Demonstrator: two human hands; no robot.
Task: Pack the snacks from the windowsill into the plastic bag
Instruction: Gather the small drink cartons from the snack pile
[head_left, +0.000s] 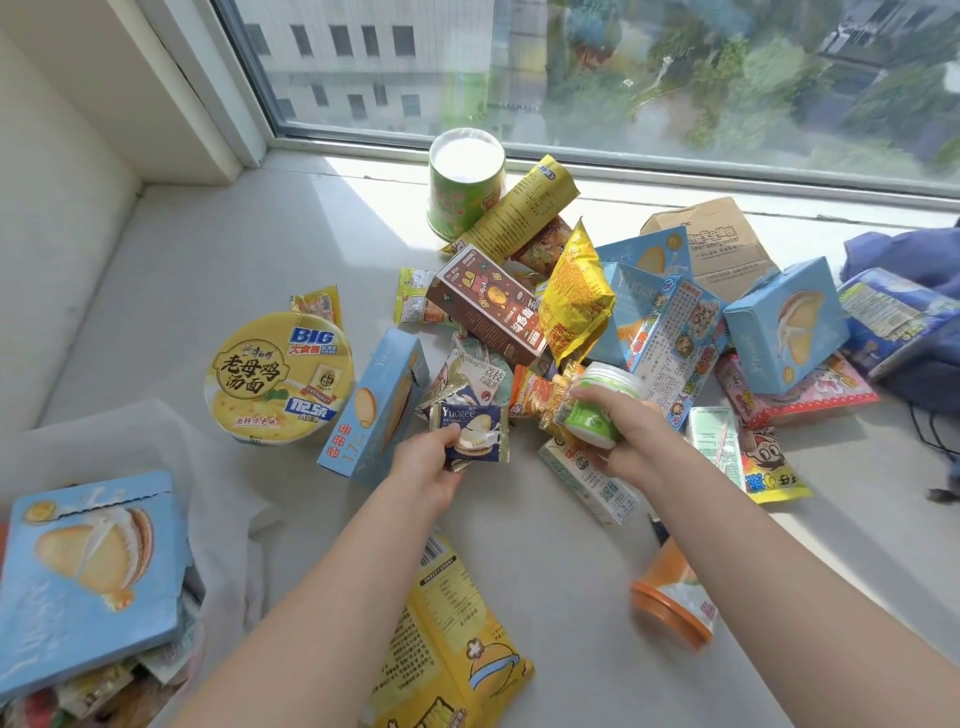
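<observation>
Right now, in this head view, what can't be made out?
Head view:
Plastic bag: contents hidden under the blue box, cut by the left edge.
Yellow pouch: bottom cut by the lower edge.
Green jar: label covered by the right hand.
Navy packet: lower corner covered by the left hand.

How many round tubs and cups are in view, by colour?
Yellow: 1 (noodle bowl)
Green: 2 (green cup, jar)
Orange: 1 (orange cup)
Total: 4
</observation>
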